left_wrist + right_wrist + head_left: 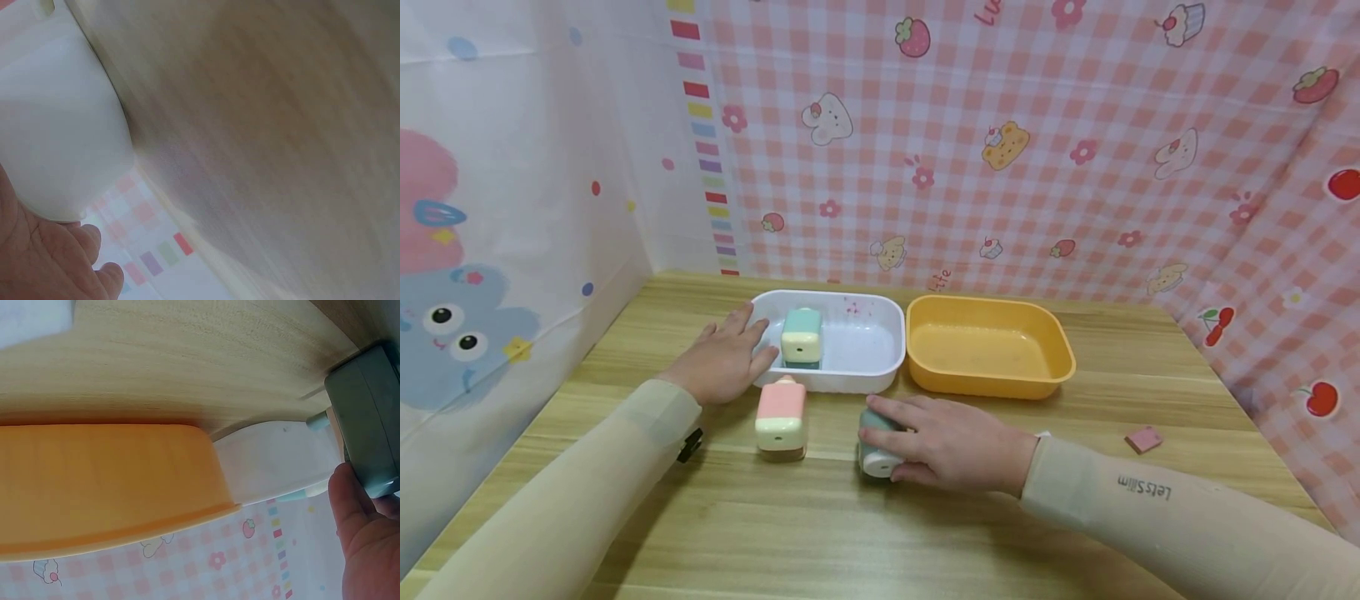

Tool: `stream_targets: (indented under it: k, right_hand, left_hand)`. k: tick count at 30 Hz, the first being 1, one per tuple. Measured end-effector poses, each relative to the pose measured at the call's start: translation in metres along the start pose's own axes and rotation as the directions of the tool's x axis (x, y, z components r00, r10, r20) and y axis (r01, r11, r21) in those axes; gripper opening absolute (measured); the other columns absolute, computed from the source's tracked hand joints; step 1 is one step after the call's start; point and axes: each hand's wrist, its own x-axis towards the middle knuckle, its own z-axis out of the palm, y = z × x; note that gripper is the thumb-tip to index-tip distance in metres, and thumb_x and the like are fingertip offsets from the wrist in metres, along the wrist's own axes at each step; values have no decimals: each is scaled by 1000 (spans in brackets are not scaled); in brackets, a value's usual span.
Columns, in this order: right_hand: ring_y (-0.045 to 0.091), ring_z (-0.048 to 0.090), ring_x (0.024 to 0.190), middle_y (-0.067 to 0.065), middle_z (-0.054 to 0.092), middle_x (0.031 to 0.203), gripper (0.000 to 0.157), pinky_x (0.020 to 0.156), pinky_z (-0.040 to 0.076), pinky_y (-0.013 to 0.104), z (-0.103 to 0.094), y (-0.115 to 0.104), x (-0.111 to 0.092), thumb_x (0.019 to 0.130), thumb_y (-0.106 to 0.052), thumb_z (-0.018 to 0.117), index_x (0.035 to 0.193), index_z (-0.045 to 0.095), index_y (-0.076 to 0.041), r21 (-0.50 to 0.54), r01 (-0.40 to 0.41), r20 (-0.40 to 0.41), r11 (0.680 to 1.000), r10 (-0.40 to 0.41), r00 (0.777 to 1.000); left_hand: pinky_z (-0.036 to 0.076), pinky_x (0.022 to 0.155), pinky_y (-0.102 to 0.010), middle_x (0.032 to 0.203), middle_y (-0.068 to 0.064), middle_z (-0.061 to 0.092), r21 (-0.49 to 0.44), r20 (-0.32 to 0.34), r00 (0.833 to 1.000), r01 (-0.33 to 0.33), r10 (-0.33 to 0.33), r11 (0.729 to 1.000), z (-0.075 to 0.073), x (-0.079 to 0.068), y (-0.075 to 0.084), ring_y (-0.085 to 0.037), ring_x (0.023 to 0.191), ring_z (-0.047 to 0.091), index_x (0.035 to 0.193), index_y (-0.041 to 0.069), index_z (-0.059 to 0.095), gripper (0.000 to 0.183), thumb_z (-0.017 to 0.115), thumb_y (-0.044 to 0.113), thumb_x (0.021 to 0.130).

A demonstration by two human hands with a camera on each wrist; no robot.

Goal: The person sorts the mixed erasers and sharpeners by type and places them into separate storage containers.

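Note:
My right hand (951, 442) grips a small grey-green and white box-shaped pencil sharpener (880, 446), with fingers over its top and the thumb at its near end. In the right wrist view its dark green side (365, 412) shows beside the fingertips. My left hand (722, 354) rests at the left end of a white tray (865, 382), fingers spread over the rim. The left wrist view shows the tray's outer wall (62, 125) beside that palm. A mint and cream sharpener (802, 335) sits inside the tray. Between my hands, a pink and cream sharpener (781, 417) stands on the table.
An orange tray (992, 385) stands right beside the white one, toward the back of the wooden table (820, 533). A small pink block (1143, 439) lies at the right. Patterned cloth (955, 208) hangs behind and on both sides.

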Motion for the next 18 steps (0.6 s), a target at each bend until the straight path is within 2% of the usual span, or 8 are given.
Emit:
stream_targets:
  k: [9, 18]
  right_hand:
    - [24, 65, 126, 15, 50, 161, 57, 107, 56, 38, 2, -1, -2, 104, -45, 65, 154, 55, -20, -49, 34, -49, 998, -37, 998]
    - [24, 62, 128, 11, 50, 162, 54, 108, 56, 37, 4, -1, -3, 104, -44, 65, 153, 56, -23, -58, 53, -77, 997, -58, 995]
  left_hand:
    - [10, 128, -70, 176, -25, 4, -1, 1, 1000, -1, 1, 1000, -1, -1, 1, -45, 163, 7, 166, 0, 25, 72, 27, 49, 113]
    - [10, 129, -70, 176, -25, 4, -11, -6, 1000, 1, -1, 1000, 1, 0, -1, -45, 163, 8, 166, 0, 25, 72, 27, 49, 113]
